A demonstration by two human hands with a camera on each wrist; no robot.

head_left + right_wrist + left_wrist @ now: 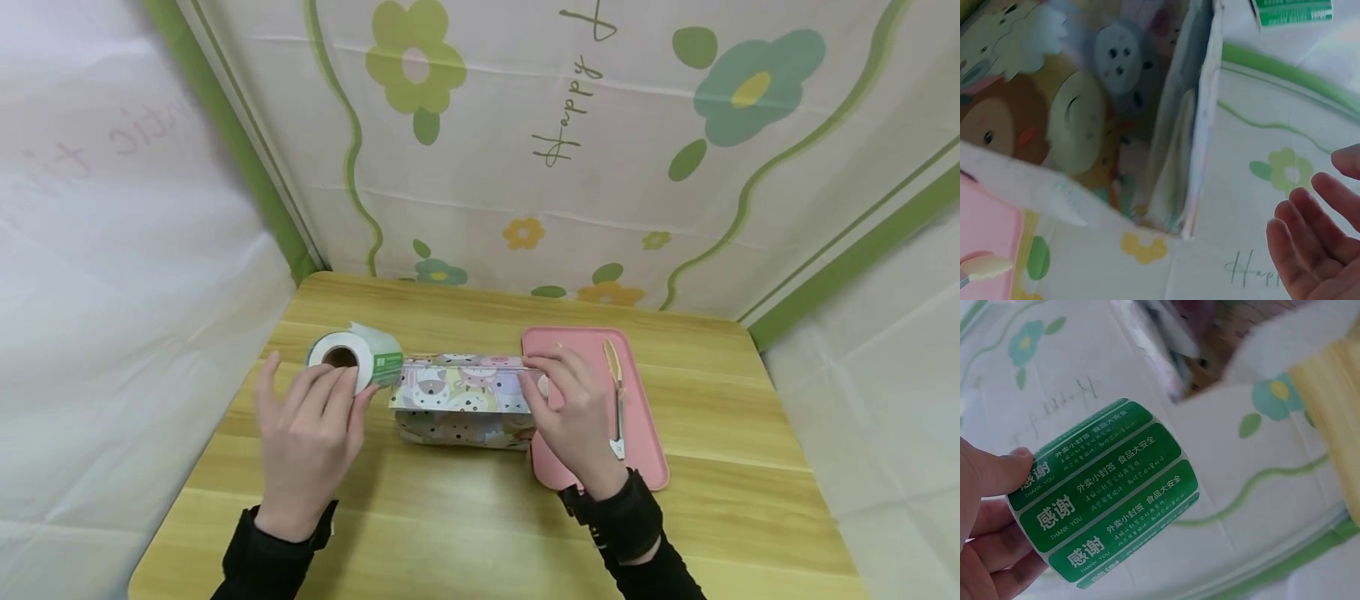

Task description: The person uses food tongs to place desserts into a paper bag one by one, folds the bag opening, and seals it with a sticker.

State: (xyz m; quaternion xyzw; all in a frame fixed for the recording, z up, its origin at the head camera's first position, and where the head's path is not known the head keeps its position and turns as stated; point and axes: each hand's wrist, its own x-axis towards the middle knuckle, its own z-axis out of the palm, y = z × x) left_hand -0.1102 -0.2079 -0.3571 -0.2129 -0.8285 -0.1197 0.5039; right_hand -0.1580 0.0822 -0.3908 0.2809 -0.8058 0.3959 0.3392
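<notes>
My left hand (pixel 307 425) grips a roll of green and white stickers (pixel 1104 494) by its near end, thumb on the outside. In the head view the roll's cardboard core faces me, beside the left end of a paper bag (pixel 457 387) printed with cartoon animals. The bag's mouth gapes, and the right wrist view looks down into its printed inside. Over the bag's right end hovers my right hand (pixel 573 408). Its fingers (pixel 1300 234) are loosely bent with nothing between them, apart from the bag in the right wrist view.
A pink tray (pixel 652 450) lies on the wooden table (pixel 735 467), partly under my right hand and wrist. On it rests a slim knife-like tool (pixel 618 408) with a pale yellowish end. A flower-printed curtain (pixel 480 183) hangs behind the table.
</notes>
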